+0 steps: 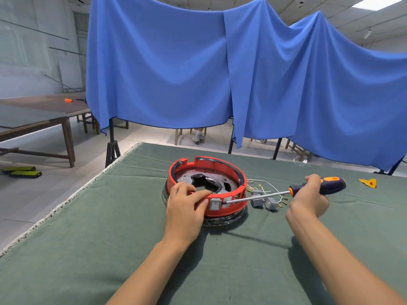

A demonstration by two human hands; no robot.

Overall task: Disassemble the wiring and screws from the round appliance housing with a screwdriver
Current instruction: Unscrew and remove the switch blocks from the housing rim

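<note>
We have the round red housing (207,186) sitting on the green table cloth (110,238), a little beyond the middle of our reach, with its metal plate (187,179) facing up and a black cable (220,221) coiled beneath its rim. Our left hand (187,208) lies over the near-left wall, fingers curled round the rim to hold it steady, thumb just beside the grey rocker switch (214,204) set in that wall. Our right hand (310,197) is closed round the black and orange handle of the screwdriver (286,192), whose long shaft runs almost level across to the switch, the tip touching its right edge. Loose wires (268,186) and small grey components (263,202) already lie on the cloth just right of the housing, under the shaft. The risk we see lies in that sideways angle: if we are prying the switch out and we push hard, the tip could skid off the smooth plastic toward our left thumb, which sits right in its line. Too much leverage might also crack the thin wall around the switch, and the light housing could slide on the cloth if our left grip loosens.
</note>
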